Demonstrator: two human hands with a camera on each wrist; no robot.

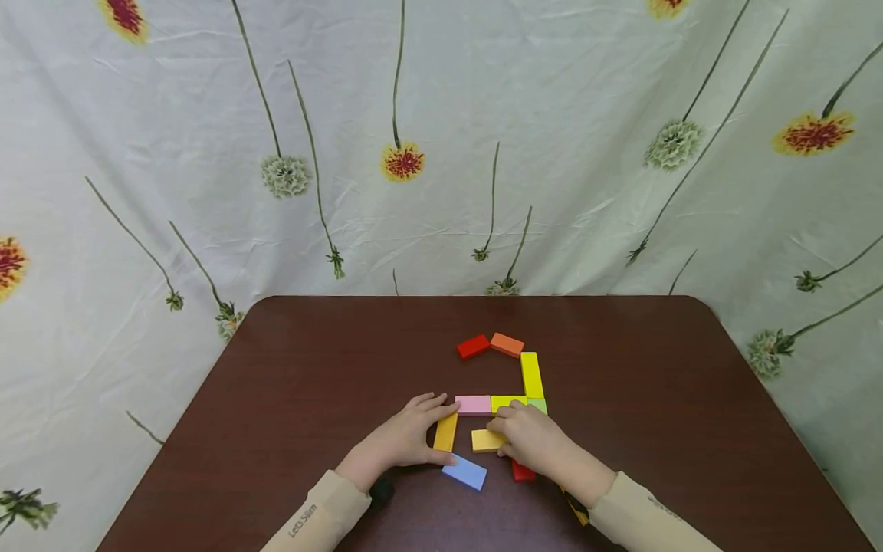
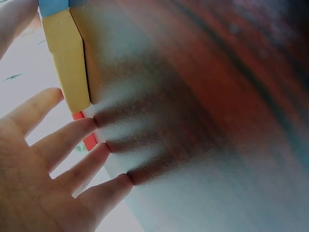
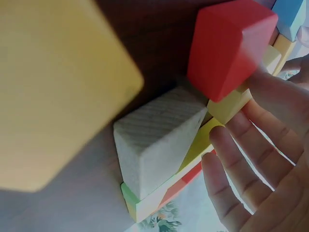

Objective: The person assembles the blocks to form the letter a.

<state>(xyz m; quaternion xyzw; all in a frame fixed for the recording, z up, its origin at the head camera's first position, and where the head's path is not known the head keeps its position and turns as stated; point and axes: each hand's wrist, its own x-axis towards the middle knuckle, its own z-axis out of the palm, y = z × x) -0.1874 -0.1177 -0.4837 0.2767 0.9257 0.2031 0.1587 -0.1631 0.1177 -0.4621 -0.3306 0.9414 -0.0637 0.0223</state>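
1. On the brown table point(image 1: 331, 368), seen from the head, eleven blocks show: two red blocks point(image 1: 473, 346), two bright yellow blocks point(image 1: 531, 375), two amber blocks point(image 1: 445, 434), and one each of orange, pink, green, pale yellow and blue.
2. Between pink and blue, the left amber block's long axis runs away from the person, far end leaning right. The left hand point(image 1: 403, 435), fingers straight, spans it with thumb and index finger.
3. Nearer than the bright yellow row, the pale yellow block point(image 1: 485, 441) lies left to right. The right hand point(image 1: 541, 438) pinches it, covering its right end; the right sleeve point(image 1: 645, 514) covers most of the other amber block.
4. Left wrist view: four fingers spread, thumb cut off; one blue block cropped at the top, one red partly behind fingers. Whether the yellow shape is one block or two, I cannot tell.
5. Right wrist view: one grey wooden block point(image 3: 159, 133) slants beside a red one; a blurred yellow block is cut off at left.
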